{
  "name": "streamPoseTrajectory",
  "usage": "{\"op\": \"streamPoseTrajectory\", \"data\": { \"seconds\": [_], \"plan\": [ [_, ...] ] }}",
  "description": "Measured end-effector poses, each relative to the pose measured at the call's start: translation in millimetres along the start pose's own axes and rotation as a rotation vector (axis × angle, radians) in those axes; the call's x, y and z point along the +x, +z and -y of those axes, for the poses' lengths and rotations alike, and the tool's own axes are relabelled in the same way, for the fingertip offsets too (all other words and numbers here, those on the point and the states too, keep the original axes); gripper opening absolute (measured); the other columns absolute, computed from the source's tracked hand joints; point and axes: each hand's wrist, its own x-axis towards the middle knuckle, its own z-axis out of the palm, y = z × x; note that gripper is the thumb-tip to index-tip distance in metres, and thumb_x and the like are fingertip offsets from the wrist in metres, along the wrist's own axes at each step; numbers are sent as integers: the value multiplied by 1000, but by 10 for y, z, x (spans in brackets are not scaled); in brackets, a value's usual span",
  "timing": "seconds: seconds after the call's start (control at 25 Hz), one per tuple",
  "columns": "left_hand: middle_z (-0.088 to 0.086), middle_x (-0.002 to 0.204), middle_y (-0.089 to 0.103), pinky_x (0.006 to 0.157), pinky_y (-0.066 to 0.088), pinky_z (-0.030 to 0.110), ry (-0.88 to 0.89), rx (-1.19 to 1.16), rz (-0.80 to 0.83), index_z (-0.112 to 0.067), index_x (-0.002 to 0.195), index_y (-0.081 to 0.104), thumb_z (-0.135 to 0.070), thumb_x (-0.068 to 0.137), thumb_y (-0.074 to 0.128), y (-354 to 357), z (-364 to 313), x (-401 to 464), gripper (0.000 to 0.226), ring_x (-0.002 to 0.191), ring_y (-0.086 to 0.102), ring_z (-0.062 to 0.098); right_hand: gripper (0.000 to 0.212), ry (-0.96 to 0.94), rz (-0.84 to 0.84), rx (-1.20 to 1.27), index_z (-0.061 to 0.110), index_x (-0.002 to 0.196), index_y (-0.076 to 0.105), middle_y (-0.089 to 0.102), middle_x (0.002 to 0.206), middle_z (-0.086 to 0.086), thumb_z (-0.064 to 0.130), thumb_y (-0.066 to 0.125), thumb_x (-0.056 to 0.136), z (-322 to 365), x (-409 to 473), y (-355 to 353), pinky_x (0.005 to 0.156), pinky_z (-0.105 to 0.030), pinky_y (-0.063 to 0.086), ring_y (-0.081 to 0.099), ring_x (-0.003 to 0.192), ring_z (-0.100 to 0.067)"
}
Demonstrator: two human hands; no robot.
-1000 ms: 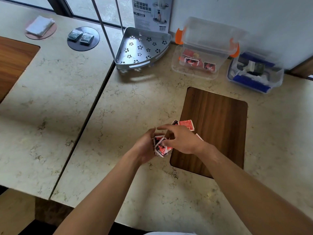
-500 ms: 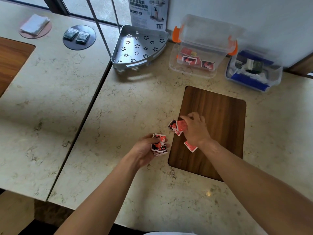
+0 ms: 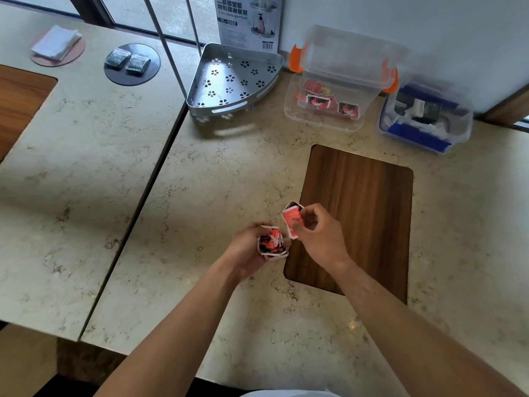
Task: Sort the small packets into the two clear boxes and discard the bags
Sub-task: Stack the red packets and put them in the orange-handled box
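Left hand (image 3: 247, 247) has its fingers wrapped around a small stack of red packets (image 3: 272, 244), just above the marble counter (image 3: 200, 181). Right hand (image 3: 317, 236) pinches a couple more red packets (image 3: 292, 222) at its 10 o'clock, by the wooden inlay's edge. Both clear boxes (image 3: 337, 81) sit up at 1 o'clock.

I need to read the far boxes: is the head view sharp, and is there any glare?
Head view: hands and red packets fairly sharp; clear orange-latched box and clear blue-trimmed box smeared by blur; small glare spot on the beige marble counter; wide-angle bending at edges.
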Motion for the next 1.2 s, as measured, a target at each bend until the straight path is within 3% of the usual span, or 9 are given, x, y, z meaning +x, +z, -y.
{"op": "streamPoseTrajectory", "data": {
  "seconds": [0.16,0.28,0.4,0.48,0.6,0.68,0.8,1.0,1.2],
  "plan": [
    [24,122,66,96,53,54,-50,47,95,1,127,61,-32,105,40,5,-2,-18,45,102,69,36,9,-171,62,85,21,89,67,72,95,8,18,76,86,34,-64,108,80,-25,56,69,92,-5],
    [21,112,72,100,49,54,-86,36,99,-5,113,67,-46,105,38,-15,-37,-62,51,105,66,36,22,-234,252,-44,27,85,76,59,126,7,6,71,86,-77,-44,129,100,-24,46,53,123,-2],
    [29,119,65,100,48,58,-21,71,93,0,119,61,-25,102,52,-43,-35,-48,32,99,68,38,38,-136,350,55,19,85,81,54,128,7,-13,60,86,-166,-47,133,100,-18,43,46,130,-4],
    [33,126,62,102,48,63,7,47,55,2,127,54,-12,100,56,-58,-37,-36,31,103,68,42,37,-53,230,139,2,83,79,60,111,7,-23,52,83,-171,-14,116,90,-14,43,53,116,-3],
    [32,130,64,99,50,65,10,13,15,1,133,53,-6,101,49,-54,-43,-47,33,105,68,45,22,14,-91,-189,18,100,73,57,109,1,4,56,96,-211,188,72,87,-21,44,59,105,-13],
    [29,125,67,89,55,59,9,-3,2,-2,131,56,-3,100,43,-65,-39,-61,34,99,70,44,27,29,-65,-430,23,123,65,48,115,-1,29,61,97,-237,321,56,94,-27,44,52,114,-19],
    [28,118,67,85,57,54,-10,-55,-4,-1,131,57,-2,96,35,-99,-51,-76,41,95,70,41,43,-21,15,-633,22,133,59,46,124,-5,36,65,93,-259,429,125,104,-37,44,42,121,-24],
    [27,116,65,84,56,51,-30,-53,0,0,121,58,-18,99,42,-84,-71,-81,33,102,66,42,17,-66,18,-364,21,105,60,60,111,-1,15,68,92,-266,415,107,84,-27,46,56,106,-20],
    [27,113,65,90,53,54,-71,-8,8,-4,115,59,-39,106,37,-53,-73,-34,43,100,65,42,20,-24,203,50,24,114,68,68,112,9,13,57,100,-16,234,-75,76,-13,47,65,92,2]
  ]
}}
